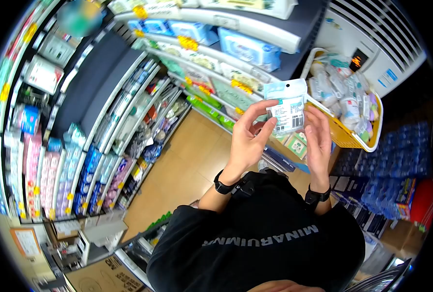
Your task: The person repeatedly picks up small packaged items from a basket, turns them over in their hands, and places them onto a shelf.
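A small clear and pale-blue plastic packet (290, 109) with a printed label, a barcode and a hang hole is held up between both hands. My left hand (249, 136) grips its left edge, thumb in front and index finger bent near the label. At the packet's right edge, the fingers of my right hand (318, 141) are curled against it, the thumb lower down. Just beyond on the right sits a yellow basket (345, 138) with a white rim, filled with several bagged items.
Shelves with blue wipe packs (248, 48) run across the top. More stocked shelves (124, 107) stand left, above a tan floor (170, 165). A white appliance (372, 58) is behind the basket. Stacked bottle packs (401, 151) are at right, a cardboard box (102, 280) at bottom left.
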`<state>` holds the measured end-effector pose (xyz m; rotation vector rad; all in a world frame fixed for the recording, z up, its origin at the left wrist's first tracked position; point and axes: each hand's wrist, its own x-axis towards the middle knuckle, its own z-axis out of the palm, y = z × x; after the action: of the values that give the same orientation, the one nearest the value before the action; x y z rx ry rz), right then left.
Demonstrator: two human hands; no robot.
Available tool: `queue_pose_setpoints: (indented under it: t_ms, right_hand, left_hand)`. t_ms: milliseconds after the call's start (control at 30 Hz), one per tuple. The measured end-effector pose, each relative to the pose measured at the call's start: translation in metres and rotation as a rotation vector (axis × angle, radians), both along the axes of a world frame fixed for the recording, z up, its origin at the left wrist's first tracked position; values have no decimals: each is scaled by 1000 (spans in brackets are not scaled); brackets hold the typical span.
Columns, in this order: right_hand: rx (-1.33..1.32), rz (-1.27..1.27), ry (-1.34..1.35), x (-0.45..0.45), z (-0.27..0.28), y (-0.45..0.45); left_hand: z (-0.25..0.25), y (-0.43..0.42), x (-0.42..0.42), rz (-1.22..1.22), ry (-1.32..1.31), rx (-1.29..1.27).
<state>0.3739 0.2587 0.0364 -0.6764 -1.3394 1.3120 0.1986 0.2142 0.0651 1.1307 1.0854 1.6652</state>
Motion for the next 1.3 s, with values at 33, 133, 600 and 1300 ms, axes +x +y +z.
queue_pose_setpoints:
  t_ms: [33,133,600,1300]
  right_hand:
    - [-28,60,27,-11,0,-5]
    - [-70,146,46,-49,4,-27]
    - [-179,625,49,-182,-2,-123]
    - [150,969,-51,-296,-6,-28]
  left_hand:
    - [0,-12,-9,25,-16,-8]
    - [-10,-49,-35,153,-75,-18]
    - [-47,-210,-125,565,-241,-157]
    - [-53,-147,-202,632,-527,31]
